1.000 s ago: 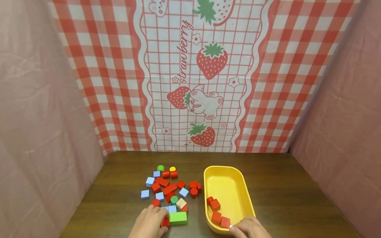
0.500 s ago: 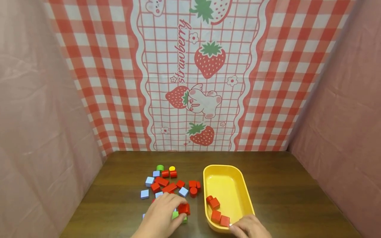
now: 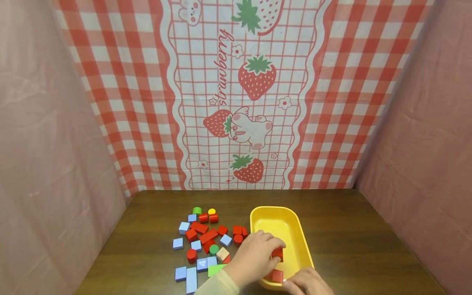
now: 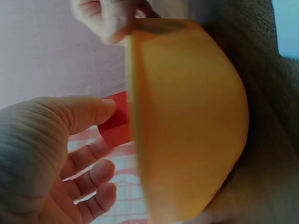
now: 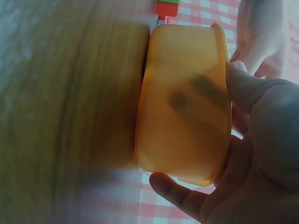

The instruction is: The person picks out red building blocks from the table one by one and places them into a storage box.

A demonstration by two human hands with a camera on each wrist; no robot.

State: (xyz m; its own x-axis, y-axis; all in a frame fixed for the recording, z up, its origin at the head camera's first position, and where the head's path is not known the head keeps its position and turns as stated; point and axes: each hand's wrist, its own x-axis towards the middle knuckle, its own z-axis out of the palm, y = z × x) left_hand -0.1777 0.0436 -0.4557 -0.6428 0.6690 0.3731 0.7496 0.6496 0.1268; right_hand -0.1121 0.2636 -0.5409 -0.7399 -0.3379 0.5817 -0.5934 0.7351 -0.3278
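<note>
My left hand (image 3: 254,259) reaches over the yellow plastic tub (image 3: 273,228) and pinches a red toy block (image 4: 115,122) between thumb and finger. In the left wrist view the block is at the tub's rim, its far part hidden behind the wall, and the other fingers are loosely bent. At the tub's near right corner my right hand (image 3: 309,282) grips the rim. The right wrist view has its thumb (image 5: 240,77) on the rim and a finger under the tub's side. Another red block (image 3: 277,275) lies inside near that corner; other contents are hidden by the left hand.
Left of the tub, loose blocks spread over the dark wooden table (image 3: 339,241): several red ones (image 3: 209,236), blue ones (image 3: 191,280), green ones and a plain wood one (image 3: 223,254). A strawberry-print cloth (image 3: 254,123) hangs behind the table, with pink cloth on both sides.
My left hand took a red block from the near part of the pile and carried it right, over the tub. The right hand has stayed on the rim.
</note>
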